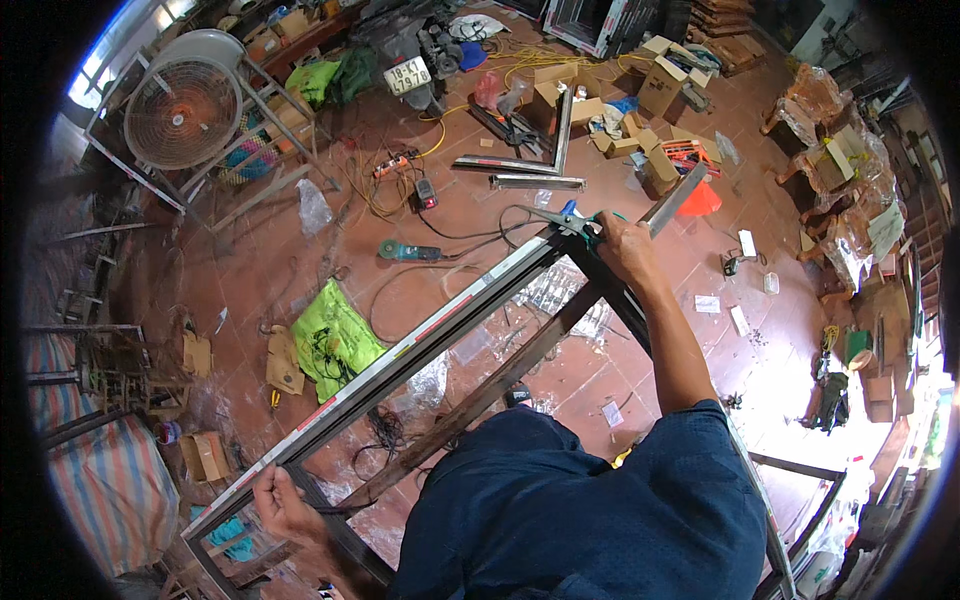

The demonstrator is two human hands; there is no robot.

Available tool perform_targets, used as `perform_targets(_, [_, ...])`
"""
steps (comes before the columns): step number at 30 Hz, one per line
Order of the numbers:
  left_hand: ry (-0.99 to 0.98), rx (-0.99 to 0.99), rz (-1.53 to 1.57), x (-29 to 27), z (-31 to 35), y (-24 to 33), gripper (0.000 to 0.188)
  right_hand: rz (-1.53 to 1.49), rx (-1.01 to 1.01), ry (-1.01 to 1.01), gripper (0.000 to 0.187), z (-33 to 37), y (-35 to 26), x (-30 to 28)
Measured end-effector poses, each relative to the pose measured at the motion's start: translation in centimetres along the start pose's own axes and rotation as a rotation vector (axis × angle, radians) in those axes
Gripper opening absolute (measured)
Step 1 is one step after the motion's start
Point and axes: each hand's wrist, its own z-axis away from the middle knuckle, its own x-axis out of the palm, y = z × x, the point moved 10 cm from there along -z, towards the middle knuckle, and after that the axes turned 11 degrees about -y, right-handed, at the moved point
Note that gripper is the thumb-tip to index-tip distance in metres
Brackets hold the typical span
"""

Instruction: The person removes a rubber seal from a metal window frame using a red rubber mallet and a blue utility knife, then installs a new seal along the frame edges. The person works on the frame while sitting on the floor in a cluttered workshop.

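A long dark metal frame (pixel 440 322) with a pale, label-striped edge runs diagonally before me, from lower left to a corner at upper centre. At that corner my right hand (pixel 625 247) is closed on a pair of pliers (pixel 545 214) with grey jaws and blue-green parts. Whether the jaws bite on the frame is unclear. My left hand (pixel 280 500) is at the frame's lower-left end, fingers curled and fingertips at the bar; anything in them is hidden. A worn brown bar (pixel 465 437) crosses beneath the frame.
An angle grinder (pixel 408 251) and its cable lie on the tiled floor beyond the frame. Left of centre is a lime-green cloth (pixel 338 338). A large fan (pixel 185 112) stands far left. Cut profiles (pixel 510 164) and cardboard boxes (pixel 660 85) lie at the back.
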Motion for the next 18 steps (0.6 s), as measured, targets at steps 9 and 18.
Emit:
perform_targets(9, [0.013,-0.095,-0.077,1.1,3.0,-0.2,0.026,-0.366,0.291,0.298,0.036,1.8,8.5,0.7])
perform_targets(18, [-0.072,-0.106,0.074,4.7,3.6,-1.4,0.021,-0.476,0.792,0.519,0.035,3.9,22.2,3.2])
